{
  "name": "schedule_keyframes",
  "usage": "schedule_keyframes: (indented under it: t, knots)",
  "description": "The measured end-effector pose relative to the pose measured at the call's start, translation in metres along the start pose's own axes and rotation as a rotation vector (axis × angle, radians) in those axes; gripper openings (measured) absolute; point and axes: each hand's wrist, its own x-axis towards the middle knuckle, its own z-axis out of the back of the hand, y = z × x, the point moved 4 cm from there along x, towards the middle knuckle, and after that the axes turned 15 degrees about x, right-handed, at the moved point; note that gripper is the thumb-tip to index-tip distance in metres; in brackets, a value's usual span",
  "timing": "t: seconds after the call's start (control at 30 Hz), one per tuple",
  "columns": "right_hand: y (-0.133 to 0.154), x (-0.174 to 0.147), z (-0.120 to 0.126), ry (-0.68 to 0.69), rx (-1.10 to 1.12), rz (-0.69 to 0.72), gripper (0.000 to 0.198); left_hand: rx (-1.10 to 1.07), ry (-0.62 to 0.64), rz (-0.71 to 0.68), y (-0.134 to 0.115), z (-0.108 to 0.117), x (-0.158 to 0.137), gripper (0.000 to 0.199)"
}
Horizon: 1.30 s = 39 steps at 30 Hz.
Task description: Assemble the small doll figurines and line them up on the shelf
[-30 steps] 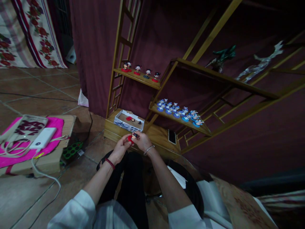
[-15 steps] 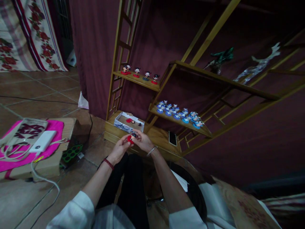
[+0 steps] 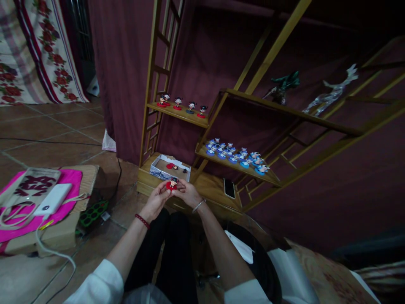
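Between my two hands is a small figurine (image 3: 172,184) with black hair and a round red base, upright and facing me. My left hand (image 3: 158,197) pinches the base from the left. From the other side, my right hand (image 3: 187,194) grips it with thumb and fingers. Just beyond them sits an open cardboard box (image 3: 155,170) on the low shelf, with a red-based figurine (image 3: 172,166) lying in it and a small dark piece beside that. Several similar figurines (image 3: 178,103) stand on the upper left shelf (image 3: 190,117).
Several blue-based figurines (image 3: 232,153) fill the middle shelf. A phone (image 3: 229,188) lies on the low shelf. Higher up stand a green ornament (image 3: 284,84) and a clear deer-like ornament (image 3: 332,93). At left, a power bank (image 3: 53,199) and cable rest on a cardboard box with pink cloth.
The figurine has turned from tilted to upright, its front now toward me. My right hand has shifted from its top down to its right side. The view has tilted slightly.
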Motion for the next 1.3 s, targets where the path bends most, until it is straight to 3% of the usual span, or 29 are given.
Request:
schedule_keyframes:
  t: [0.67,0.9,1.3]
  knots:
    - [0.021,0.030,0.008,0.006,0.027,0.034,0.036,0.021,-0.019,0.002,-0.026,-0.012,0.028,0.041]
    - [0.025,0.046,0.015,-0.059,-0.031,0.068,0.047,0.105,-0.042,-0.051,-0.036,-0.010,0.041,0.042]
    - [0.066,0.067,0.014,-0.089,-0.014,0.121,0.040,0.285,-0.097,-0.107,-0.069,-0.009,0.063,0.042]
